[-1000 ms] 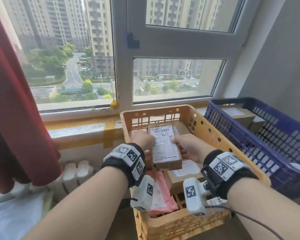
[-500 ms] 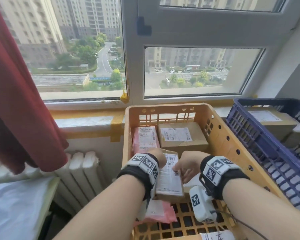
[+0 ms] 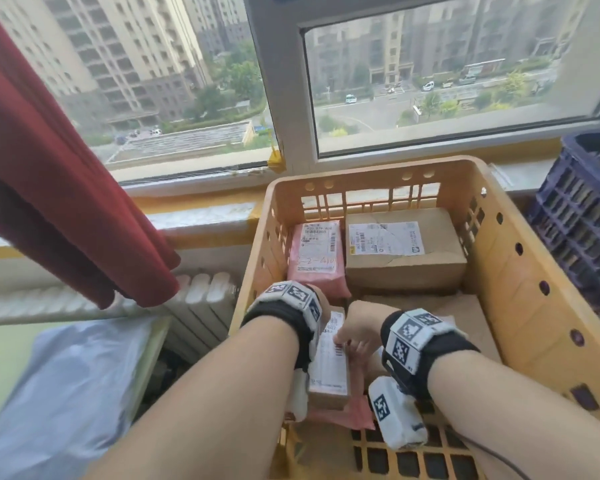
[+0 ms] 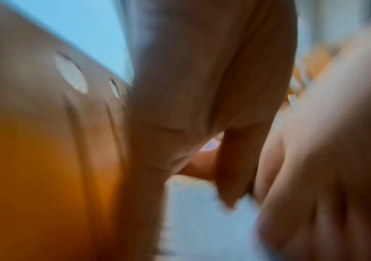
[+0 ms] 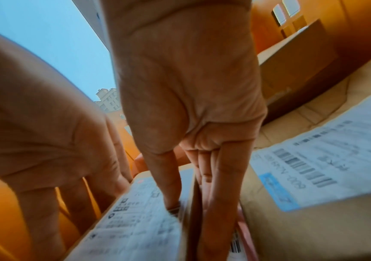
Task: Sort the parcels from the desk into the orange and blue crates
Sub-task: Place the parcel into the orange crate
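Parcel [image 3: 328, 370] in hand is a small brown carton with a white label on its top face, low inside the orange crate [image 3: 520, 282], near the crate's near-left corner. It sits between the two hands: the left hand [image 3: 321, 303] is at its left side, mostly hidden behind the wrist band in the head view, and the left wrist view is too blurred to show how those fingers lie — I cannot tell its grip. The right hand [image 3: 355, 332] is at the parcel's right edge; in the right wrist view its thumb lies on the label and its fingers [image 5: 220, 185] run down the carton's right side, so it pinches the box between thumb and fingers.

Compared with a second ago, when the parcel was held above the crate's rim, it is now down among the other parcels, over a pink mailer [image 3: 347, 414] on the crate floor. Half a second ago it was already inside but higher; both hands have sunk deeper since.

Its long axis runs from the person toward the window, label up, tilted slightly with the far end leaning right. Beyond it lie a pink labelled bag [image 3: 317, 258] and a large carton [image 3: 404, 251] against the far wall — the blue crate [image 3: 579, 216] stands just to the right.
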### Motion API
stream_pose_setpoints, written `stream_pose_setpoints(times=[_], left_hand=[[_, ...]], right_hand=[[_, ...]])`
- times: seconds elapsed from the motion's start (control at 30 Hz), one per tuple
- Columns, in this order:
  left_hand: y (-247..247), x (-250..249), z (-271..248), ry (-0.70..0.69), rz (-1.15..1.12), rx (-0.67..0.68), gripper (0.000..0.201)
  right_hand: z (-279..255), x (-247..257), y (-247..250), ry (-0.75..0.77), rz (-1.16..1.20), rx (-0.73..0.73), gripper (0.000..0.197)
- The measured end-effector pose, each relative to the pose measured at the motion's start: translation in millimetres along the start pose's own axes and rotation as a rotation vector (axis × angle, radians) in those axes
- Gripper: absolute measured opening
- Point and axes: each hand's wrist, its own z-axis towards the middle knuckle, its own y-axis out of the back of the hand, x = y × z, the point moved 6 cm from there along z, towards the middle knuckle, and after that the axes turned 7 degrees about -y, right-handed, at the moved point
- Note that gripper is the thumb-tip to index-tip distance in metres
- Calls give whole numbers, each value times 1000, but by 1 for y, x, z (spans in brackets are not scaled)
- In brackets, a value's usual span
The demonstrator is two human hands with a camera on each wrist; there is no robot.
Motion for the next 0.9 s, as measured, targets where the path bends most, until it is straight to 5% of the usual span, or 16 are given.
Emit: stream_pose_setpoints(times=[0.13, 0.2, 0.5, 0.9], left_hand=[[-12, 4, 33, 52, 24, 110, 25], [-11, 5, 36, 73, 17, 109, 43], [-27, -12, 27, 23, -210, -67, 45], [-55, 4, 35, 104, -737, -203, 41]], right_hand=[[9, -12, 1, 4, 39, 24, 28], [12, -11, 5, 22, 64, -29, 25], [19, 4, 7, 49, -98, -261, 10], [21, 5, -2, 98, -325, -423, 23]])
